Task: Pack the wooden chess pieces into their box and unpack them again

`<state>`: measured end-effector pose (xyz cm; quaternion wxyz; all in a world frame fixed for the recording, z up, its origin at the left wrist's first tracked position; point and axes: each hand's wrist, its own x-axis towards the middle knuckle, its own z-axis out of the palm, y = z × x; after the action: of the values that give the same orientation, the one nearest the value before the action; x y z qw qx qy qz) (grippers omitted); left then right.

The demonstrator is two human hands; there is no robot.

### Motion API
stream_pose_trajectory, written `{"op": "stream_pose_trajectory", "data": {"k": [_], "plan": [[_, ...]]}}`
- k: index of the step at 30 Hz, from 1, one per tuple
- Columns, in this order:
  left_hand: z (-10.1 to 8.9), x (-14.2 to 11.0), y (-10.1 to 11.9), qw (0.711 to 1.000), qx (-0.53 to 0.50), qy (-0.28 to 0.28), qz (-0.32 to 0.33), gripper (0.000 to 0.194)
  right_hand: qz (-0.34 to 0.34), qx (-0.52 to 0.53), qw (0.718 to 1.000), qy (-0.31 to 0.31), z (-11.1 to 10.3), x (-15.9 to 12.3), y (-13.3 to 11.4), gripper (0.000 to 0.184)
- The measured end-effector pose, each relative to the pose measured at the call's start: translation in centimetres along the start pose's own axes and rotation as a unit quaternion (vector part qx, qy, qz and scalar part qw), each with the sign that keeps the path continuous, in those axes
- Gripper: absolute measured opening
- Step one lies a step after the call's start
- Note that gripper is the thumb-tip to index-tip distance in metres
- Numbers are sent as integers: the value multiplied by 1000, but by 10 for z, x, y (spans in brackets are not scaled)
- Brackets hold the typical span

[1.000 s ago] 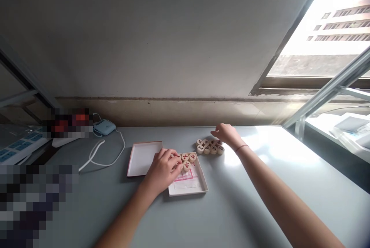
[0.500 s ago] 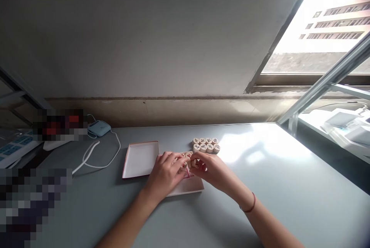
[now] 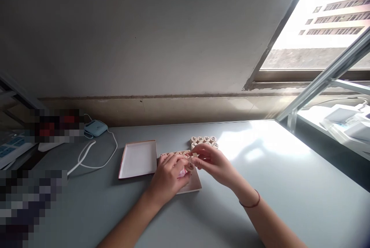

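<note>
Right hand [image 3: 213, 163] pinching a round piece [image 3: 194, 156] — left hand [image 3: 170, 174] over the open box [image 3: 194, 185], lid [image 3: 138, 159] alongside

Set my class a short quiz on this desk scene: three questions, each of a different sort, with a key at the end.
1. Multiple choice. Where is the dark red band worn?
A) left wrist
B) right wrist
C) neither wrist
2. True or false. From the wearer's view, the open white tray lies to the right of the box with the red-marked pieces.
3. Fill in. The markings on the round pieces beyond the box are ____ in colour.

Key: 1 B; 2 false; 3 black.
</note>
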<state>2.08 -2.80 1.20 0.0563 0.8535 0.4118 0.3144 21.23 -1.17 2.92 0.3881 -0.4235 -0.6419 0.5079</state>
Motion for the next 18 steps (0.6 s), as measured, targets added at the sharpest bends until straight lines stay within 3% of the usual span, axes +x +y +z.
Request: {"op": "stream_pose_trajectory", "data": {"k": [4,9,14,18], "plan": [[10,2,0,998,50,-17,21,6,4,32,998,60,-10,2,-2,32],[13,2,-1,993,106,-40,31,9,10,27,998,52,-12,3,0,32],[14,2,0,991,119,-55,28,14,8,-37,998,56,-9,2,3,27],[5,2,-2,991,130,-31,15,16,-38,-148,988,26,-6,-2,3,16]]}}
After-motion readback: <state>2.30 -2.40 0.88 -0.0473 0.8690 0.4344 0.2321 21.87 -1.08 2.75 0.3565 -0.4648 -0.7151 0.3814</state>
